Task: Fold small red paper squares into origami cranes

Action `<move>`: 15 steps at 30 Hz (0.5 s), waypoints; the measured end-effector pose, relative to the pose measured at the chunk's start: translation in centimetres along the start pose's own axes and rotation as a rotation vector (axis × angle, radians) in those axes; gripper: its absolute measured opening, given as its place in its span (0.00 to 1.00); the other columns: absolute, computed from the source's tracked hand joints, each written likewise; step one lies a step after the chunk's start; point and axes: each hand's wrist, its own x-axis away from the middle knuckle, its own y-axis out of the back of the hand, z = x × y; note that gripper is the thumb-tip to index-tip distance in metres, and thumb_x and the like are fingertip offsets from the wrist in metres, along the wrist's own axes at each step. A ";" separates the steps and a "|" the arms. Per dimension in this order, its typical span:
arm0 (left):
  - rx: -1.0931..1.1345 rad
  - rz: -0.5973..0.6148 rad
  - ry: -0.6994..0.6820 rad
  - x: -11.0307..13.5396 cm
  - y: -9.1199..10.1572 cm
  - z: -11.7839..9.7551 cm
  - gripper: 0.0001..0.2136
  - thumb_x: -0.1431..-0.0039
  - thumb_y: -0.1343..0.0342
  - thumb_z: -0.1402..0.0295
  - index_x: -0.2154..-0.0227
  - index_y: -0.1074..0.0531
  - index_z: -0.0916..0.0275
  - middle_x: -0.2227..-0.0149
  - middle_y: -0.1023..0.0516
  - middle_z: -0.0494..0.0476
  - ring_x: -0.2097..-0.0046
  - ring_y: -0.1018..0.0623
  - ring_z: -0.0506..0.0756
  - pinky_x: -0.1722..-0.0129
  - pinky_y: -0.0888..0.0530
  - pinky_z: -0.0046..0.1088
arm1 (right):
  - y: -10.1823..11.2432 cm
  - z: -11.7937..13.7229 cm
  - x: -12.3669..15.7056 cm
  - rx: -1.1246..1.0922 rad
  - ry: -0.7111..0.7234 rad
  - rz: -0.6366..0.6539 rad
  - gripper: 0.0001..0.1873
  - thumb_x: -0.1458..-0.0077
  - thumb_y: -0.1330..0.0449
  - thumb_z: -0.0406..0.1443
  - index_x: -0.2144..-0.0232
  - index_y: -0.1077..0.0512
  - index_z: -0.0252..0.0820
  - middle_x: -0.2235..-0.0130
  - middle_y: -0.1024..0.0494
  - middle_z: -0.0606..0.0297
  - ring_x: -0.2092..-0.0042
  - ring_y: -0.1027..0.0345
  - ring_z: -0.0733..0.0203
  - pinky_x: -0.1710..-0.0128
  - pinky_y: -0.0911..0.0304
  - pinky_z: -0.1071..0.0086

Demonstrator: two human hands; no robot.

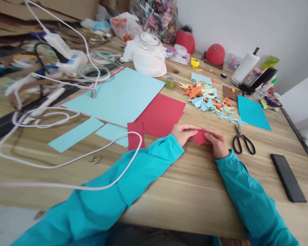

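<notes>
A small folded piece of red paper is held between my two hands, just above the wooden table. My left hand pinches its left edge between thumb and fingers. On the other side, my right hand grips the right edge, its thumb lying on the front of the paper. Larger red sheets lie flat beyond my left hand, partly under a big light blue sheet. Black-handled scissors rest to the right of my right hand.
Folded paper cranes are heaped at the back beside a thread spool. A blue sheet and a black phone lie at the right. A white cable loops across the left, passing over my left sleeve.
</notes>
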 end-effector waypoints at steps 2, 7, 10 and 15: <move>0.016 -0.005 0.024 0.0 0.0 -0.1 0.06 0.62 0.39 0.74 0.76 0.22 0.66 0.76 0.22 0.54 0.75 0.24 0.53 0.77 0.25 0.30 | 0.1 0.0 0.0 0.019 -0.010 -0.020 0.07 0.59 0.36 0.37 0.72 0.21 0.46 0.78 0.24 0.69 0.79 0.40 0.68 0.79 0.44 0.72; 0.043 -0.015 0.044 -0.1 0.1 0.0 0.04 0.65 0.39 0.75 0.80 0.23 0.65 0.78 0.23 0.53 0.74 0.25 0.53 0.74 0.25 0.31 | 0.2 0.1 0.0 0.010 -0.099 -0.039 0.07 0.60 0.36 0.35 0.74 0.21 0.46 0.77 0.23 0.67 0.78 0.38 0.65 0.78 0.43 0.70; 0.046 -0.022 0.044 -0.2 0.1 0.1 0.05 0.65 0.39 0.74 0.80 0.23 0.65 0.77 0.23 0.53 0.74 0.25 0.53 0.75 0.26 0.31 | 0.2 0.2 0.0 -0.008 -0.106 -0.030 0.08 0.60 0.37 0.34 0.73 0.21 0.45 0.76 0.22 0.67 0.78 0.37 0.65 0.78 0.43 0.70; 0.042 -0.004 0.047 -0.1 0.0 -0.1 0.05 0.65 0.39 0.74 0.79 0.23 0.66 0.78 0.24 0.53 0.76 0.25 0.52 0.77 0.26 0.28 | 0.1 0.3 -0.1 -0.025 -0.112 -0.055 0.07 0.62 0.37 0.35 0.75 0.21 0.44 0.75 0.22 0.66 0.77 0.36 0.65 0.79 0.42 0.71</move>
